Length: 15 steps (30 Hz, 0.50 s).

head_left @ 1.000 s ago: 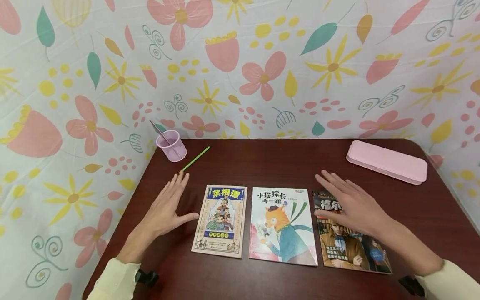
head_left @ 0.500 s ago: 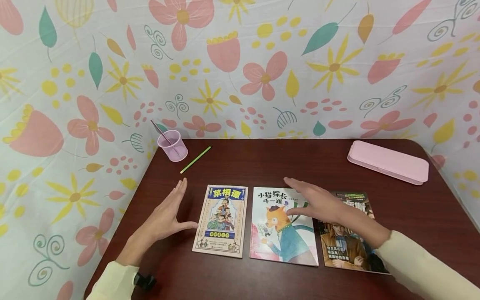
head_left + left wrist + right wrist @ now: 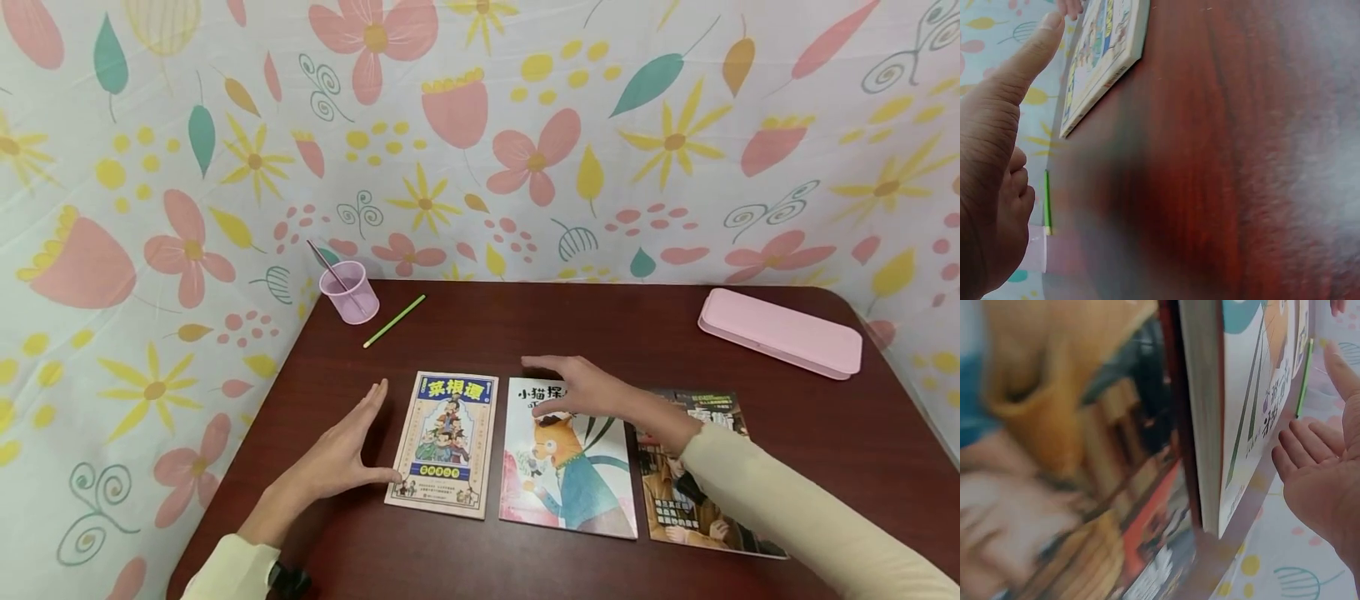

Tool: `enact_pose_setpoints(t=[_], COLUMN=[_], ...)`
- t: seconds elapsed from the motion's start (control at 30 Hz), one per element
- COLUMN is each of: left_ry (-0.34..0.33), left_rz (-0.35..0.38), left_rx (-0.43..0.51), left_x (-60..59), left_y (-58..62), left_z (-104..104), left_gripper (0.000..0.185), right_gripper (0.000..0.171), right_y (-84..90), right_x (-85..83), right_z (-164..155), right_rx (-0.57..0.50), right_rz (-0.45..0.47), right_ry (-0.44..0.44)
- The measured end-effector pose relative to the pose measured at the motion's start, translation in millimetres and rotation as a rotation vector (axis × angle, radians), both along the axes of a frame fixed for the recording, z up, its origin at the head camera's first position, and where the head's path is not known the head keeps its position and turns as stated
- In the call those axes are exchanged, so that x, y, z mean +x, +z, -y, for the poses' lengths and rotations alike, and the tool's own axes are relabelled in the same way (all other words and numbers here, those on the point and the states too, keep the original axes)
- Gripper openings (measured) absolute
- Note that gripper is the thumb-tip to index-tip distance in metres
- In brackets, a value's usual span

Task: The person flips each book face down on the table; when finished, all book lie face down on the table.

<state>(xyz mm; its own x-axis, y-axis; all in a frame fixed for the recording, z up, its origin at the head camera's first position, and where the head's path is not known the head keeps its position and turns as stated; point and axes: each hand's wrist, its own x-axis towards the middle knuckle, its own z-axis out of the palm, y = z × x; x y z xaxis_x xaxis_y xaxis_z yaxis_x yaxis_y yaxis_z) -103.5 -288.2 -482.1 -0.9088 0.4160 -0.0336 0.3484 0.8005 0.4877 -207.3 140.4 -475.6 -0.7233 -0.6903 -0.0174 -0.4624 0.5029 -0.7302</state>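
Three books lie in a row on the dark wooden table. In the head view, my left hand (image 3: 337, 458) is at the left side of the beige book (image 3: 442, 442) with cartoon figures, fingers extended and thumb apart, its tip by the book's left edge. Whether the thumb touches it I cannot tell. My right hand (image 3: 585, 387) hovers over the top of the white cat picture book (image 3: 570, 483), holding nothing, thumb and fingers spread apart. The right forearm crosses over the dark book (image 3: 663, 500) showing a person in a brown coat, hiding part of it.
A lilac mesh pen cup (image 3: 352, 293) with a thin stick in it stands at the back left. Near it lies a green pencil (image 3: 394, 321). The pink pencil case (image 3: 780, 333) lies at the back right. Behind the table (image 3: 540, 325) hangs a flowered cloth (image 3: 480, 183).
My right hand has moved left, from above the dark book to above the cat picture book. The left hand has shifted slightly down and closer to the beige book. The books stay put.
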Motion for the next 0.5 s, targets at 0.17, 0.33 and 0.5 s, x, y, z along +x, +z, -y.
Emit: enact_pose_setpoints(t=[0.17,0.33,0.5], left_ry=[-0.013,-0.033,-0.046], left_rz=[0.033,0.033,0.032], left_rx=[0.021,0.041,0.027], left_x=[5.4,9.7,13.9], left_y=[-6.7,-10.8,-11.9], left_z=[-2,-4,-8], left_gripper=[0.142,0.144,0.146], right_gripper=[0.082,0.074,0.067], right_y=[-5.5,-9.6,-10.4], right_x=[-12.8,-24.4,-28.9], right_z=[20,38,49], right_rx=[0.011,-0.007,-0.006], right_rz=[0.014,0.004,0.032], right_ry=[0.046,0.055,0.044])
